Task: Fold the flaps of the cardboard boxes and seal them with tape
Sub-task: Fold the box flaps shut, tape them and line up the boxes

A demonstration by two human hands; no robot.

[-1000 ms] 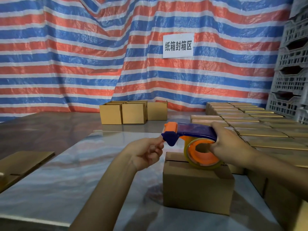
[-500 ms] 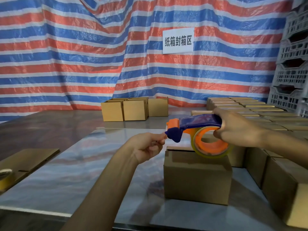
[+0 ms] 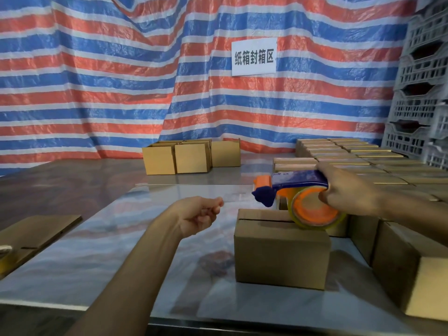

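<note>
A small cardboard box (image 3: pixel 281 255) stands on the white tabletop (image 3: pixel 101 251) in front of me, its top flaps folded down with a dark seam showing. My right hand (image 3: pixel 346 190) grips the blue handle of a tape dispenser (image 3: pixel 298 190) with an orange core and clear tape roll, held just above the box's right top edge. My left hand (image 3: pixel 198 214) is left of the dispenser's nose and pinches the end of a clear tape strip (image 3: pixel 237 197) stretched between fingers and dispenser.
Three open boxes (image 3: pixel 189 157) stand at the back of the table. Rows of closed boxes (image 3: pixel 363 163) fill the right side, and one sits near right (image 3: pixel 417 275). Flat cardboard (image 3: pixel 38 231) and a tape roll (image 3: pixel 4 258) lie at left. Grey crates (image 3: pixel 421 93) are stacked far right.
My left hand has drawn away to the left from the dispenser's nose, pulling out a length of clear tape. The dispenser stayed over the box's right top edge.
</note>
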